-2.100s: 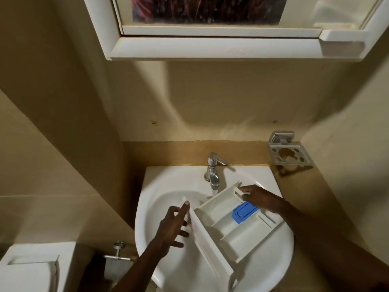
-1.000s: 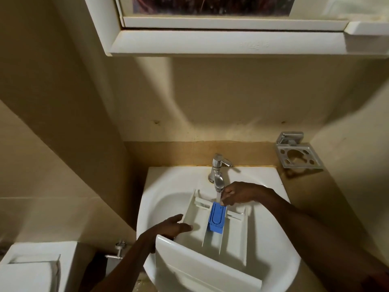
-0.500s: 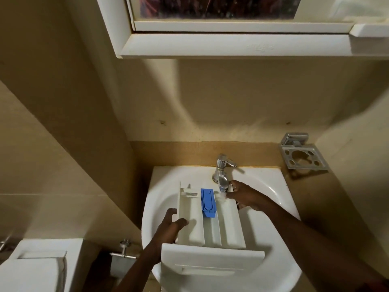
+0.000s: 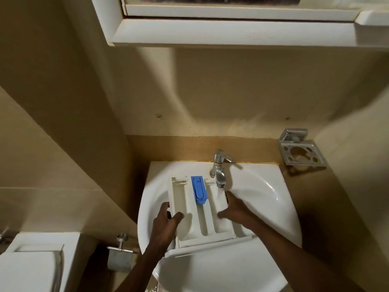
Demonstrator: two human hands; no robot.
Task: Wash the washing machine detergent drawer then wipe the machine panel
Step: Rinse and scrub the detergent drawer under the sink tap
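A white detergent drawer (image 4: 183, 209) with a blue insert (image 4: 198, 190) lies lengthwise in the white sink (image 4: 263, 199), open side up, its front panel toward me. Water runs from the chrome tap (image 4: 219, 168) into the drawer's right compartment. My left hand (image 4: 166, 223) grips the drawer's left wall, thumb inside the left compartment. My right hand (image 4: 235, 209) holds the right wall, thumb reaching into the right compartment.
A metal toothbrush holder (image 4: 301, 151) hangs on the wall right of the sink. A white cabinet with a mirror (image 4: 231, 28) sits overhead. A toilet cistern (image 4: 35, 262) and a wall valve (image 4: 121, 248) are at the lower left.
The drawer was turned from slanted to lengthwise and shifted so the water falls in its right compartment. My right hand slid from the drawer's back end to its right wall.
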